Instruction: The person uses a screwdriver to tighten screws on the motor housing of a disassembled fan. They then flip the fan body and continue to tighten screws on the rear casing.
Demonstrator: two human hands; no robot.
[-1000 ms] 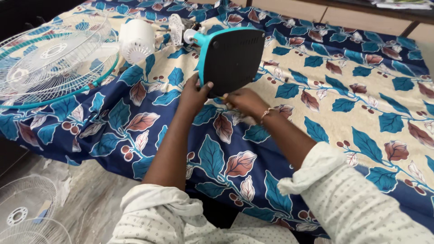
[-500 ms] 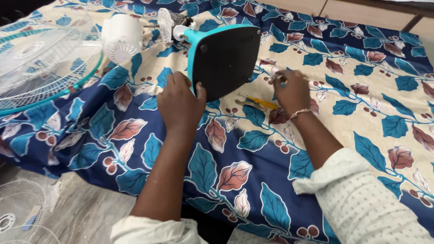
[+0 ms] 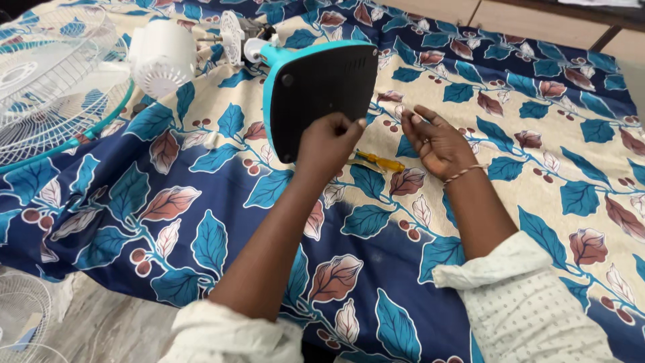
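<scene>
The fan base (image 3: 322, 101) is held tilted on edge on the bed (image 3: 201, 222) by the left hand (image 3: 329, 141), fingers closed on its rim, underside exposed, while the right hand (image 3: 437, 141), loosely open, holds nothing near the screwdriver (image 3: 379, 161)

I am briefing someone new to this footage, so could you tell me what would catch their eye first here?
At the centre, the left hand grips the lower edge of a teal-rimmed black fan base tipped up on the leaf-patterned bedsheet. Just right of it, the right hand hovers open above a yellow-handled screwdriver lying on the sheet. At far left lies a white wire fan guard.
</scene>
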